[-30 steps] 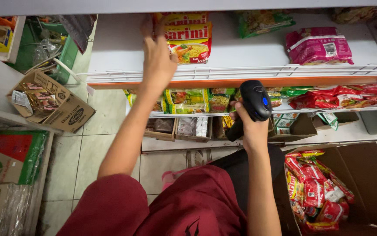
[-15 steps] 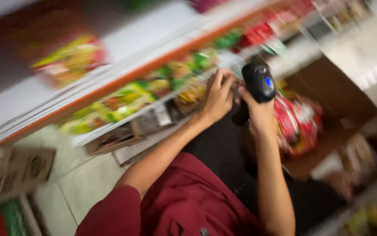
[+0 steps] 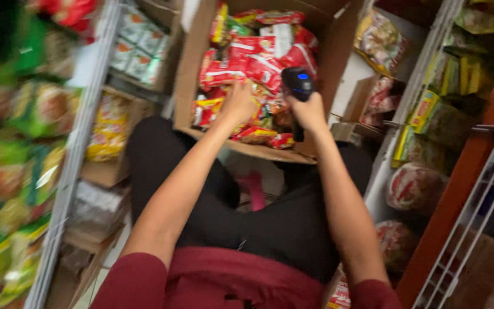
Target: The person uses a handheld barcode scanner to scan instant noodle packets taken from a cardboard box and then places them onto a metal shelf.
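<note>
Both hands reach into a brown cardboard box [image 3: 189, 68]. Her left hand [image 3: 236, 106] lies open, fingers spread on the crinkly red packets [image 3: 247, 63] heaped inside. Just beside it, the right hand [image 3: 308, 111] grips a black handheld scanner [image 3: 298, 86], upright above the same glossy pile.

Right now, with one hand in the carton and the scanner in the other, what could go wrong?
The left hand reaches into a heap of loose red packets; pulling one may drag others over the low front edge of the cardboard box. The right hand is full with the black handheld scanner, so it likely cannot steady anything. The view is blurred, so picking the wrong packet seems possible.
</note>
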